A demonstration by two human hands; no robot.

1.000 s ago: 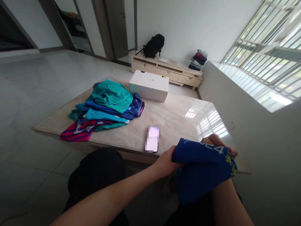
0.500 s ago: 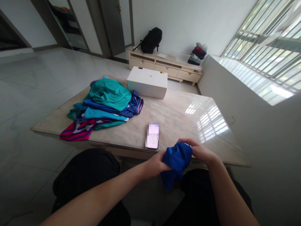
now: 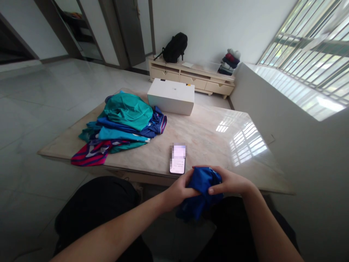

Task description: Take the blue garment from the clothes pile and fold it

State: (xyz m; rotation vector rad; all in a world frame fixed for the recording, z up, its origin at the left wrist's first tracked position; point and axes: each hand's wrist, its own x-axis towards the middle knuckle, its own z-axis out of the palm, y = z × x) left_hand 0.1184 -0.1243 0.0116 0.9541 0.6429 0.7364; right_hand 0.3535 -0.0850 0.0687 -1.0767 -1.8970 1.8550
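Note:
A bunched-up blue garment (image 3: 200,194) hangs between both my hands just off the near edge of the marble table (image 3: 207,138). My left hand (image 3: 180,189) grips its left side with fingers curled. On the other side, my right hand (image 3: 229,182) closes over the top and right of the cloth, thumb pressed on it. Part of the garment droops below my hands toward my lap. A phone (image 3: 177,160) with a lit screen lies on the table right beyond my hands.
A pile of teal, blue and red-striped clothes (image 3: 120,125) lies on the table's left. A white box (image 3: 171,96) stands at the far edge. Behind are a low cabinet (image 3: 191,78) with a black backpack (image 3: 176,47) and folded clothes (image 3: 229,62). A low wall (image 3: 294,145) runs along the right.
The blue garment has been gathered from a wide spread into a small bundle. Both hands have come closer together and moved left, near the phone.

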